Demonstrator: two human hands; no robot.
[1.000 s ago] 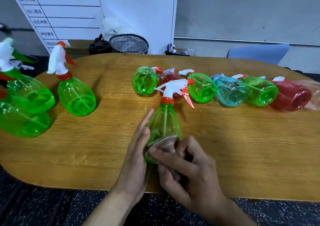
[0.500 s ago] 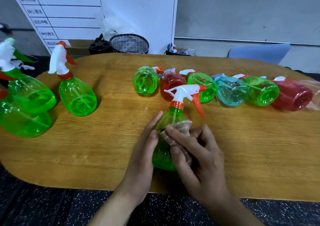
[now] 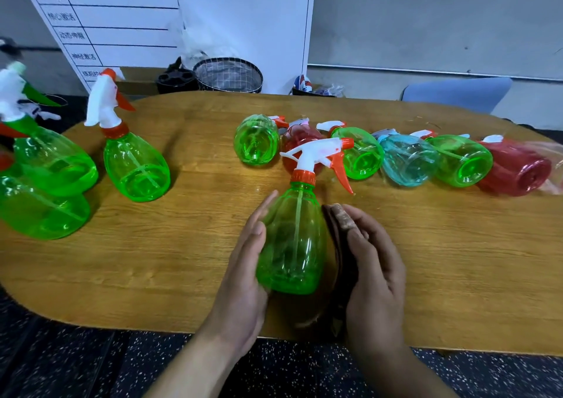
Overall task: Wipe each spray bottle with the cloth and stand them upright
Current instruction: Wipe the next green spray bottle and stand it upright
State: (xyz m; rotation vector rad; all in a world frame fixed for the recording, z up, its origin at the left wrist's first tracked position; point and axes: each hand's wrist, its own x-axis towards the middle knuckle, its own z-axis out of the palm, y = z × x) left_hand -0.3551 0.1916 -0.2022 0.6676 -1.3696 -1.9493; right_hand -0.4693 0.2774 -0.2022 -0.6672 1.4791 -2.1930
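Observation:
A green spray bottle [image 3: 294, 239] with a white and orange trigger head stands near the table's front edge between my hands. My left hand [image 3: 246, 269] lies along its left side, fingers nearly straight against the plastic. My right hand [image 3: 376, 263] holds a brownish cloth [image 3: 342, 218] against the bottle's right side, fingers curled over the cloth. Several bottles lie on their sides in a row behind: green [image 3: 256, 145], red [image 3: 300, 141], green [image 3: 361, 154], blue [image 3: 408, 160], green [image 3: 460, 160], red [image 3: 515, 169]. Three green bottles stand upright at the left, the nearest one [image 3: 135, 160].
The wooden table [image 3: 182, 245] has a rounded front edge close to my arms. Beyond its far edge stand a mesh basket [image 3: 228, 74], a white board with a chart [image 3: 122, 17] and a blue chair back [image 3: 457, 93]. Dark speckled floor lies below.
The bottle has gone from tilted toward me to upright. My right hand has slid the cloth from the bottle's front round to its right side. My left hand stays on the left side.

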